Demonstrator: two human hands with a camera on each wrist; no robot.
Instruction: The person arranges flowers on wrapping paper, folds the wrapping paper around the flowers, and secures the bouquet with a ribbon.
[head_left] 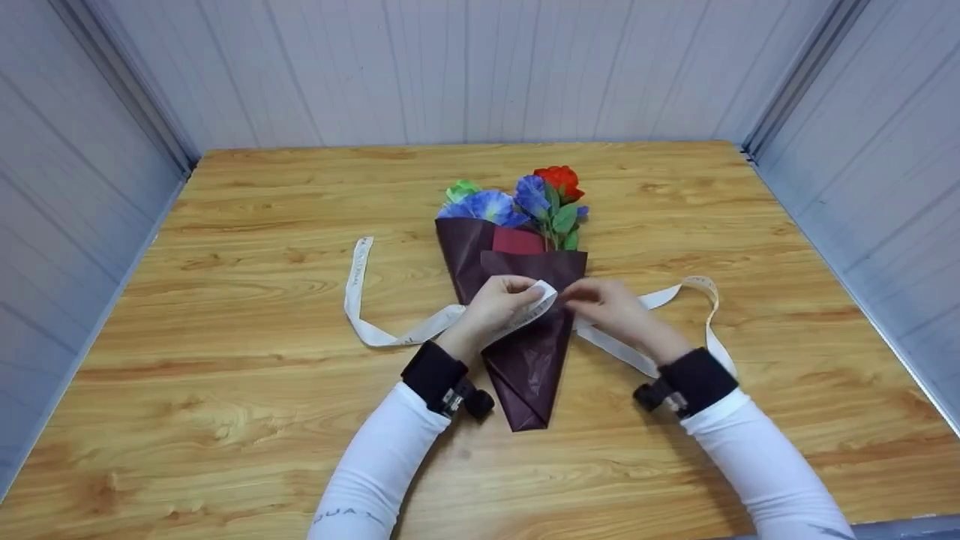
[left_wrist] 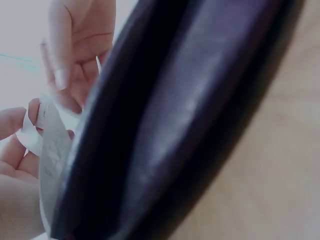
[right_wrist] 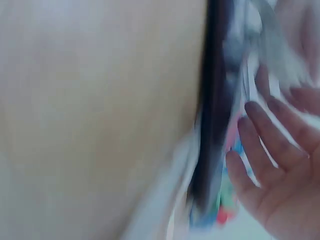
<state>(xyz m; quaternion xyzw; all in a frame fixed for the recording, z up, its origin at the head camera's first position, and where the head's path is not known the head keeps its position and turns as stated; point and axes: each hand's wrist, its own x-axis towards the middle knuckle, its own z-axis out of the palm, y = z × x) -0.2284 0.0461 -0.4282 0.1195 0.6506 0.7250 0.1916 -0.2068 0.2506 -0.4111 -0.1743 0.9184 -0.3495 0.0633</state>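
Note:
A bouquet wrapped in dark maroon paper (head_left: 534, 375) lies on the table with its blooms pointing away from me. My left hand (head_left: 489, 311) pinches a white printed ribbon (head_left: 534, 309) over the front of the wrap, and the ribbon bends into a loop there. In the left wrist view the ribbon (left_wrist: 55, 145) passes between the left thumb and fingers. Just right of that loop is my right hand (head_left: 611, 309), near the wrap's right side. The right wrist view, blurred, shows its fingers (right_wrist: 260, 145) extended and spread, with nothing gripped.
One ribbon tail (head_left: 358, 292) trails left across the wooden table (head_left: 225, 420); another tail (head_left: 709, 300) curls out on the right behind the right wrist. A red rose (head_left: 561, 182), blue flowers (head_left: 487, 206) and a green flower (head_left: 462, 189) top the bouquet. Pale panels (head_left: 465, 75) stand around the table.

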